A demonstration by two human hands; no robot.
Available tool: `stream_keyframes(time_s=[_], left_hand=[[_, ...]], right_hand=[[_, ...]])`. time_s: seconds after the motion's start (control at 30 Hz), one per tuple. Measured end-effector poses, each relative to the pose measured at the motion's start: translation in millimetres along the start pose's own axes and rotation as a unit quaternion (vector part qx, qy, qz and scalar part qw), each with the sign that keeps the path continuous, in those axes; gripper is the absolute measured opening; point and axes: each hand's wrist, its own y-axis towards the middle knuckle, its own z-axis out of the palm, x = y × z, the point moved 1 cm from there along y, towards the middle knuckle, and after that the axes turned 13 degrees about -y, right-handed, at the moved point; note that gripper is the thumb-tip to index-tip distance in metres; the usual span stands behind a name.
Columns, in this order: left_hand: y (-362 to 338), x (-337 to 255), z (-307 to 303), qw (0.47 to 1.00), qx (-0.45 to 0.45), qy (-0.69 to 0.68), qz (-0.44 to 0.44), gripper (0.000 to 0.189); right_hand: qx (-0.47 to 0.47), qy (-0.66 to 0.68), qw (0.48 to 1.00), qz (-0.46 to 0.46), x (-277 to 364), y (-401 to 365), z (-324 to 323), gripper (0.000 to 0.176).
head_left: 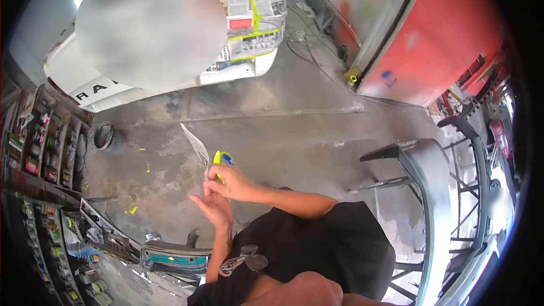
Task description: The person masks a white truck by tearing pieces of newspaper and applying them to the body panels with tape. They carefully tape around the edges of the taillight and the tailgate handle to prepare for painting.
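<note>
In front of my body, my right hand [233, 183] is closed around a roll of yellow-green masking tape [218, 160] with a blue core. A thin folded sheet of newspaper [195, 144] rises from the same fingers, slanting up to the left. Just below, my left hand [215, 209] has its palm turned up and its thumb spread away. Its fingertips reach up to the right hand and the lower end of the sheet, where the contact is partly hidden.
A white vehicle [187, 82] masked with newspaper and tape stands ahead. A bucket [106, 137] and tape scraps [131, 209] lie left, beside shelves [42, 136]. Bumpers on stands [433, 192] are at right. A red panel [436, 34] stands behind, with a cable [317, 62] on the floor.
</note>
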Motion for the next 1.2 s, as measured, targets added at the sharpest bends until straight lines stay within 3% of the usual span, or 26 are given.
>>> stream_keyframes(time_s=[0.07,0.27,0.37,0.47,0.57,0.73,0.8,0.87,0.97,1.0,1.07,1.1,1.17,1.2], left_hand=[[-2,19,-12,0.999,0.022,0.031,-0.033,0.102],[-11,62,-5,0.988,0.001,0.152,-0.003,0.091],[-7,88,11,0.99,0.008,0.139,0.02,0.077],[1,120,33,0.98,-0.008,0.187,0.065,0.062],[9,145,55,0.984,-0.034,0.16,0.076,0.053],[25,171,92,0.948,-0.013,0.299,0.11,0.037],[28,174,101,0.931,-0.024,0.343,0.124,0.033],[33,169,101,0.907,-0.04,0.402,0.121,0.03],[41,166,103,0.919,-0.109,0.354,0.133,0.021],[52,159,89,0.907,-0.096,0.356,0.203,0.021],[74,119,49,0.9,-0.188,0.267,0.288,0.023],[77,90,34,0.898,-0.187,0.238,0.319,0.024],[77,28,-1,0.874,-0.195,0.256,0.364,0.024],[75,9,11,0.86,-0.176,0.248,0.409,0.024]], right_hand=[[-0.001,-0.035,0.998,0.042,-16,-10,-6,0.019],[-0.031,-0.023,0.999,0.037,-40,-25,-29,0.016],[-0.011,-0.025,0.999,0.035,-67,-21,-46,0.016],[0.051,0.057,0.992,0.104,-84,-14,-89,0.017],[0.046,0.103,0.99,0.084,-114,-10,-122,0.017],[0.029,0.143,0.987,0.063,-135,0,-167,0.024],[0.069,0.145,0.982,0.099,-125,7,-190,0.019],[0.097,0.154,0.979,0.09,-128,9,-199,0.015],[0.084,0.146,0.986,0.02,-135,18,-221,0.01],[0.078,0.125,0.989,0.009,-136,21,-234,0.008],[0.019,0.129,0.991,0.016,-167,30,-265,0.007],[-0.019,0.067,0.995,0.067,-179,38,-291,0.009],[-0.09,0.081,0.989,0.079,-212,59,-334,0.011],[-0.115,0.117,0.984,0.074,-204,71,-352,0.012]])
